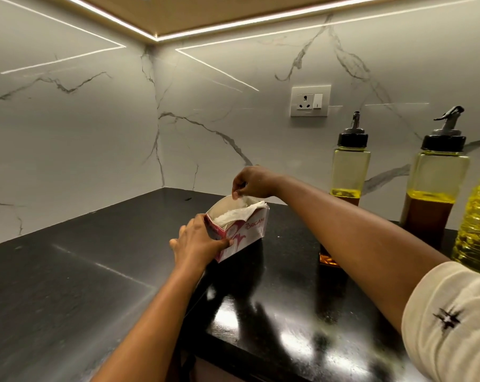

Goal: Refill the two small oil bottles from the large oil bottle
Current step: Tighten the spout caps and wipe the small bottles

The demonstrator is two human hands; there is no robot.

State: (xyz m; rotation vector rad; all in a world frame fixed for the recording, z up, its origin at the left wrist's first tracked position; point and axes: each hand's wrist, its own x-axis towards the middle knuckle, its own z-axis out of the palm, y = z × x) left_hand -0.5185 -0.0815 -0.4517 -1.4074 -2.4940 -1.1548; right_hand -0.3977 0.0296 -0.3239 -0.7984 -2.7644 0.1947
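Your left hand (197,241) grips the tissue box (247,230), right hand (251,181) pinches a tissue (233,215) from it; yanking back could knock the small oil bottle (349,172) right of the box.

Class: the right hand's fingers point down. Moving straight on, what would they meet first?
Probably the white tissue in the open box; the right hand may already touch it.

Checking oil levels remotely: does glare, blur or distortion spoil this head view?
Head view: strip-light glare streaks the wall and glossy counter; wide-angle bending at edges, large oil bottle cropped right; farther small bottle and nearer small bottle look sharp, levels readable.
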